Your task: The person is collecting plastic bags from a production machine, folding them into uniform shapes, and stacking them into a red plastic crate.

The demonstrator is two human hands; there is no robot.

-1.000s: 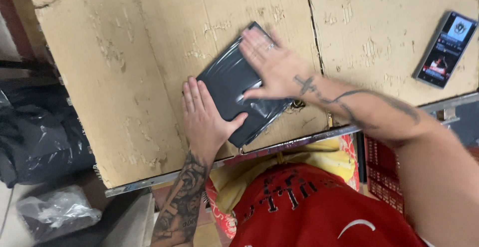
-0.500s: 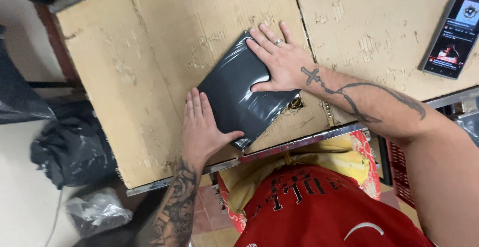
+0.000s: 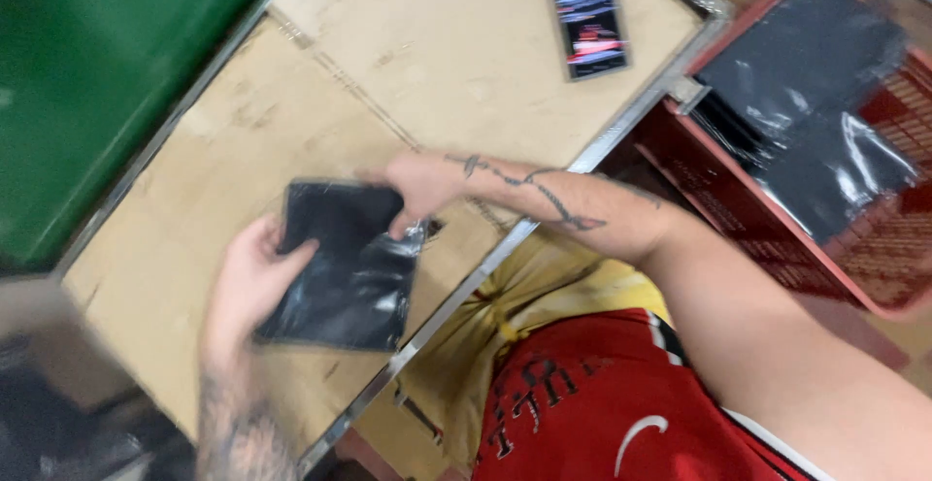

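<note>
Head view: left hand (image 3: 254,282) fingers curl around the left edge of the black plastic-wrapped packet (image 3: 345,265), right hand (image 3: 419,185) pinching its top right corner. Pressed flat half a second ago, it now appears lifted, though blur obscures this, near the tabletop's (image 3: 456,64) metal-trimmed front edge, phone (image 3: 586,17) at the far corner.

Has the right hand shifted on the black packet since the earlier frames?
Yes. The right hand lay flat across the black packet; now it grips the packet's top corner, on the side towards the table's metal edge.
</note>
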